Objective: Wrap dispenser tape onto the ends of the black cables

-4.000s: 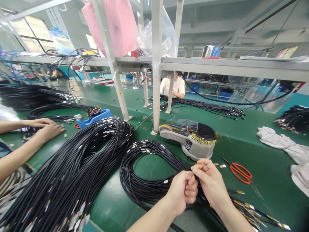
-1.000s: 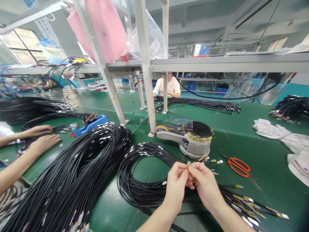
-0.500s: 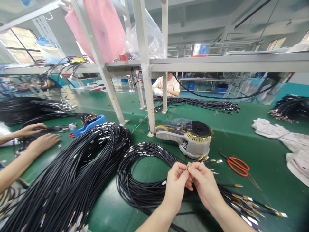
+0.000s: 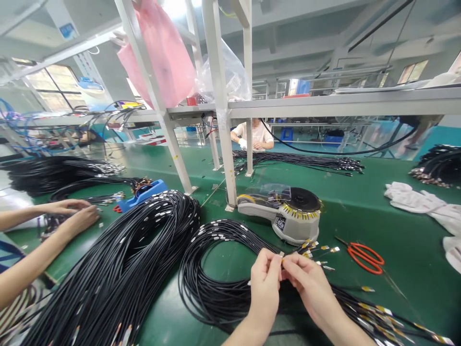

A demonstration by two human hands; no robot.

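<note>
My left hand and my right hand meet with their fingertips pinched on a small cable end, its tip pale with a bit of amber tape. Most of it is hidden by the fingers. Beneath and left of my hands lies a coiled bundle of black cables with white labels. More taped cable ends spread out to the right of my right wrist. Just beyond my hands stands a grey round tape dispenser with yellow tape pieces around its wheel.
Orange-handled scissors lie on the green table at right, with white gloves further off. A larger black cable bundle and a blue tape holder are at left. A co-worker's hands work there. Shelf posts rise ahead.
The view has shifted slightly, so the scene sits lower and further right. My hands keep their pinch on the cable end. The co-worker's hands at left have come closer together.
</note>
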